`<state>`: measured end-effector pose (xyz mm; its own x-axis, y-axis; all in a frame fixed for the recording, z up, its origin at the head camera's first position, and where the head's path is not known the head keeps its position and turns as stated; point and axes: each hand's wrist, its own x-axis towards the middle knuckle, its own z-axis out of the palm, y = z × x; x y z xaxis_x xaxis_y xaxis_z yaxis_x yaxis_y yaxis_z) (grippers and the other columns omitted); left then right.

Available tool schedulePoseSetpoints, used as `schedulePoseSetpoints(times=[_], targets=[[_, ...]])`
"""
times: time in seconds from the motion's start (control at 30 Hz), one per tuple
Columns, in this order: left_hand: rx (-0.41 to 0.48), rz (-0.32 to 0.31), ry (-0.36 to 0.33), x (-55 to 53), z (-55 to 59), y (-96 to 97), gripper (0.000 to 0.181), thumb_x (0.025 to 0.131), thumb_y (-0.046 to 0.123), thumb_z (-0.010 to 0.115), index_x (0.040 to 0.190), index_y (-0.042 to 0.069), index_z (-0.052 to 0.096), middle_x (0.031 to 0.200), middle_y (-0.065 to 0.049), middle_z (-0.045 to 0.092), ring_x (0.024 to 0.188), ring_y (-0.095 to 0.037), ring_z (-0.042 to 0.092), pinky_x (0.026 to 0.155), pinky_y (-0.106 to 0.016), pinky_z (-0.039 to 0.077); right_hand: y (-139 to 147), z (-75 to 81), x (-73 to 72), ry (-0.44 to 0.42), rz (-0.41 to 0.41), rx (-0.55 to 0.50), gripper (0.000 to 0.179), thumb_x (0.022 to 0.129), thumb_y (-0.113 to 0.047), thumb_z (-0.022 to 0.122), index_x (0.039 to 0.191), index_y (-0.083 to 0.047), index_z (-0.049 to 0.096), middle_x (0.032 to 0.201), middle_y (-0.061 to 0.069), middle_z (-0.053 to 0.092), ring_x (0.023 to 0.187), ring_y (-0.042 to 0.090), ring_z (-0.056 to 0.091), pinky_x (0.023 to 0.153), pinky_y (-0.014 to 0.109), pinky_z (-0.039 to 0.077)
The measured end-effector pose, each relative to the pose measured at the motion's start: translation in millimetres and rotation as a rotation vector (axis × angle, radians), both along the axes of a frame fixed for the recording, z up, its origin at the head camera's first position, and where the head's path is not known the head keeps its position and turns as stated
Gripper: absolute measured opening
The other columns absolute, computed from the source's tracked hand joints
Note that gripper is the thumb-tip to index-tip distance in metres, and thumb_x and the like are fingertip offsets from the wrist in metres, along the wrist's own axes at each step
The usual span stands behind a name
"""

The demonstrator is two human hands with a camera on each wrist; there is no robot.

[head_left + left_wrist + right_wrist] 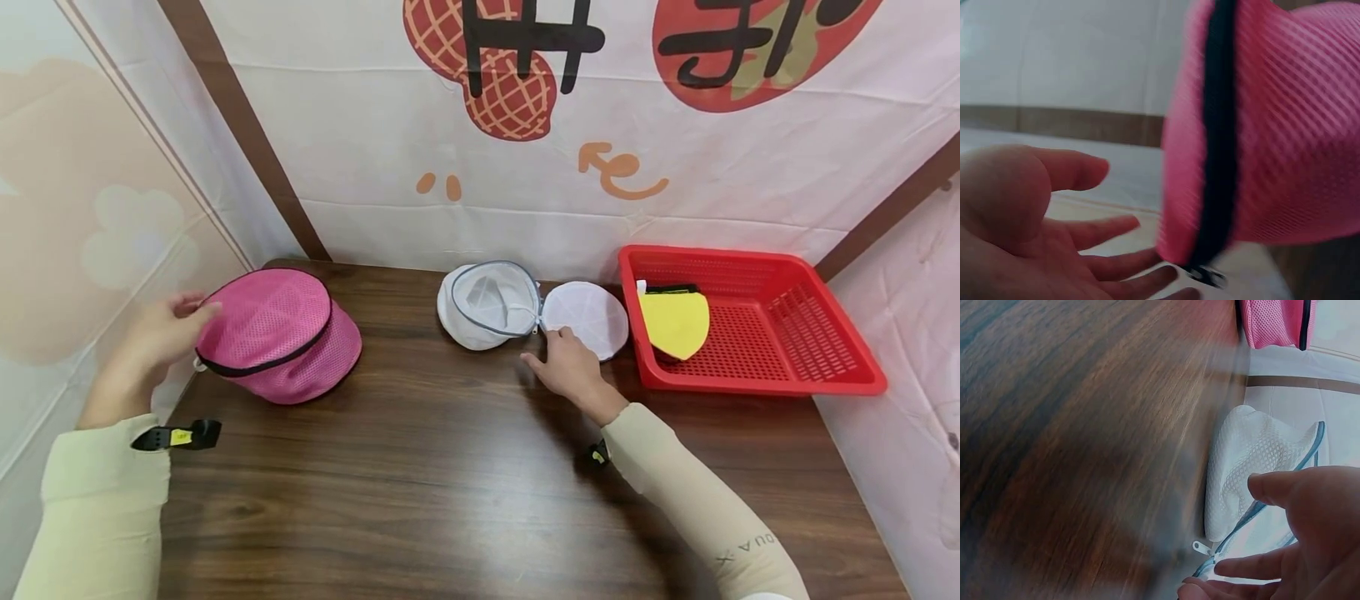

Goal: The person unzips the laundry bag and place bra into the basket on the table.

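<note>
A pink mesh laundry bag (307, 367) with a black zip band stands at the left of the table. Beside its left edge is my left hand (153, 337), fingers extended; in the left wrist view the thumb and index stand apart from the bag (1291, 137), and I cannot tell if the other fingertips touch it. Mid-table at the back sits a white mesh laundry bag (480, 312) with grey-blue edging, its round lid (592, 312) folded out to the right. My right hand (573, 371) reaches to the joint of bag and lid, by the zip pull (1202, 548), thumb and fingers spread.
A red plastic basket (765, 383) stands at the right rear, holding a yellow piece (678, 321) with something dark beneath it. A printed cloth wall (337, 150) rises behind the wooden table (390, 500), with more cloth at both sides.
</note>
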<state>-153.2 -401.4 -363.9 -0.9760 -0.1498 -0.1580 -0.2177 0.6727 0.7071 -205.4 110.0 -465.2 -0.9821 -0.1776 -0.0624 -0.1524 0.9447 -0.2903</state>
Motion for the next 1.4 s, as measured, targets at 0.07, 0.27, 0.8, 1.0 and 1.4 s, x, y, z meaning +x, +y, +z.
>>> schedulePoseSetpoints(times=[0.07, 0.27, 0.8, 1.0, 1.4], targets=[[0.012, -0.006, -0.028, -0.7, -9.8, -5.8, 0.073, 0.107, 0.036, 0.041, 0.150, -0.020, 0.019, 0.145, -0.048, 0.031, 0.124, -0.050, 0.047, 0.084, -0.021, 0.052, 1, -0.9, -0.1, 0.001, 0.002, 0.008, 0.064, 0.095, -0.051, 0.066, 0.127, 0.004, 0.062, 0.120, 0.024, 0.060, 0.106, 0.041, 0.065, 0.083, 0.057, 0.058], [0.030, 0.024, 0.022, -1.9, -25.9, -15.1, 0.069, 0.106, 0.026, 0.049, 0.150, -0.020, 0.021, 0.144, -0.046, 0.035, 0.107, -0.019, 0.058, 0.067, 0.000, 0.041, 1, -1.2, -0.3, -0.006, 0.008, 0.023, 0.063, 0.095, -0.051, 0.066, 0.124, 0.005, 0.064, 0.119, 0.024, 0.060, 0.104, 0.041, 0.065, 0.083, 0.056, 0.058], [0.092, -0.007, -0.012, 5.8, -27.3, -18.1, 0.066, 0.105, 0.021, 0.054, 0.147, -0.021, 0.024, 0.140, -0.044, 0.035, 0.078, 0.018, 0.046, 0.064, -0.007, 0.051, -1, -2.5, -2.1, -0.058, 0.018, 0.033, 0.067, 0.096, -0.052, 0.064, 0.128, 0.006, 0.062, 0.121, 0.023, 0.059, 0.105, 0.038, 0.065, 0.086, 0.054, 0.058], [0.109, -0.065, -0.042, 6.1, -30.0, -15.2, 0.067, 0.105, 0.021, 0.056, 0.148, -0.020, 0.024, 0.138, -0.044, 0.038, 0.080, 0.014, 0.052, 0.066, -0.013, 0.054, -1, -3.0, -1.1, -0.061, 0.017, 0.025, 0.067, 0.096, -0.052, 0.064, 0.129, 0.006, 0.061, 0.123, 0.023, 0.059, 0.107, 0.039, 0.064, 0.087, 0.055, 0.057], [0.181, -0.145, -0.057, 12.3, -33.2, 9.2, 0.064, 0.103, 0.012, 0.060, 0.144, -0.020, 0.023, 0.127, -0.041, 0.047, 0.079, 0.002, 0.062, 0.068, -0.025, 0.060, 0, -2.6, -0.1, -0.051, 0.028, 0.011, 0.066, 0.096, -0.051, 0.065, 0.129, 0.006, 0.060, 0.123, 0.024, 0.059, 0.108, 0.040, 0.064, 0.087, 0.055, 0.057]])
